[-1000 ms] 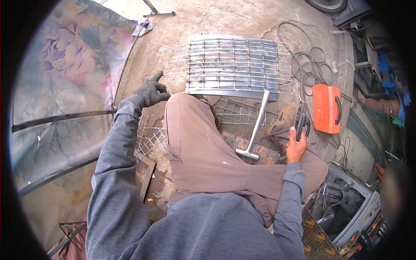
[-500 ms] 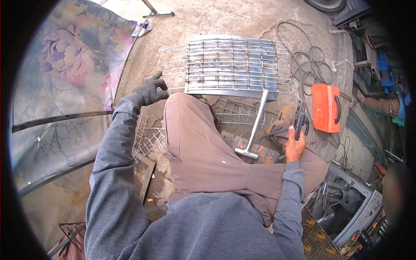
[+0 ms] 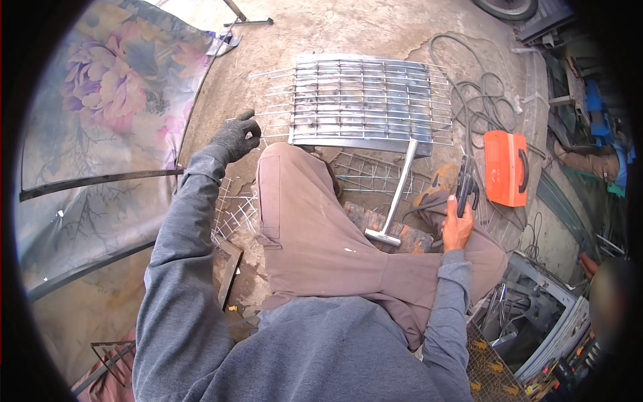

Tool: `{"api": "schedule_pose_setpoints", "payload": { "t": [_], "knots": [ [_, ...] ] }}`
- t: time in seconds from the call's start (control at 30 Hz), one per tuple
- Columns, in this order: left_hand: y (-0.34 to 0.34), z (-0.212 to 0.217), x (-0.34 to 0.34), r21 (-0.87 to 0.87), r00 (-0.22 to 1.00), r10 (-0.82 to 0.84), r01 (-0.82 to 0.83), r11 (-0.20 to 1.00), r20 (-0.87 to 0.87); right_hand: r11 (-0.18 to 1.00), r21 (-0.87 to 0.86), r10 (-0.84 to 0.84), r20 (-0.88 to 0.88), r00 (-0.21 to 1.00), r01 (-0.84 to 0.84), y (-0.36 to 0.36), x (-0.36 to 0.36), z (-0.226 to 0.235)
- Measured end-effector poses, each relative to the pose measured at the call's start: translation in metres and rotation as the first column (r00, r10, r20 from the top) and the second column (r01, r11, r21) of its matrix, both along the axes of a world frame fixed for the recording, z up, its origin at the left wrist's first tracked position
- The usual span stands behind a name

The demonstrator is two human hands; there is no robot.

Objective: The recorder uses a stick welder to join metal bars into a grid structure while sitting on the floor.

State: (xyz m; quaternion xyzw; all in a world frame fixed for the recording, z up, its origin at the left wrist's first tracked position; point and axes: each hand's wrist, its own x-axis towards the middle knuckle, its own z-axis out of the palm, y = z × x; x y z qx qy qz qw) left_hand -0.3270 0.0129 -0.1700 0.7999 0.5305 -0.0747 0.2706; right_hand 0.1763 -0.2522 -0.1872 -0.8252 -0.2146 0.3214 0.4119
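Gloved in dark grey fabric, the left hand (image 3: 234,139) has its fingers loosely curved and parted, gripping nothing that I can make out, just beside thin wire rods (image 3: 271,72) projecting past the left edge of a grey rectangular metal sheet (image 3: 348,142). On top of that sheet lies a silvery wire grid (image 3: 372,102), reaching over its right edge too. Beyond the near right corner, I have the bare right hand (image 3: 457,231) wrapped around a black, elongated clamp-like holder (image 3: 464,181); an orange box (image 3: 502,167) stands farther right.

Metalworking workshop, wire grid (image 3: 372,100), orange boxy machine (image 3: 499,167), looped cable (image 3: 469,85)
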Motion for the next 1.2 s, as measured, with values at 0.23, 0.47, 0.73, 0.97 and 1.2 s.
{"api": "schedule_pose_setpoints", "payload": {
  "t": [0.23,0.47,0.73,0.97,1.2],
  "knots": [
    [-0.004,-0.009,0.001,0.104,0.995,0.062,-0.07,0.992,0.08,1.0,0.006,-0.007,-0.009,1.0,0.007,0.0,0.0,0.0],
    [0.001,-0.013,0.009,0.132,0.994,0.106,-0.11,0.985,0.038,1.0,0.013,-0.006,-0.025,1.0,0.007,0.001,-0.001,-0.001],
    [-0.005,0.008,0.011,0.056,0.994,0.099,-0.097,0.994,-0.038,1.0,0.008,0.007,-0.009,1.0,-0.007,0.0,0.001,0.0],
    [-0.003,0.002,0.001,0.043,0.997,0.083,-0.083,0.996,-0.001,1.0,0.019,0.013,0.007,1.0,-0.013,0.0,0.0,0.0],
    [-0.001,0.005,0.0,0.059,0.998,0.054,-0.055,0.997,0.015,0.999,0.041,-0.009,-0.042,0.999,0.011,-0.002,0.0,0.002]
  ]
}}
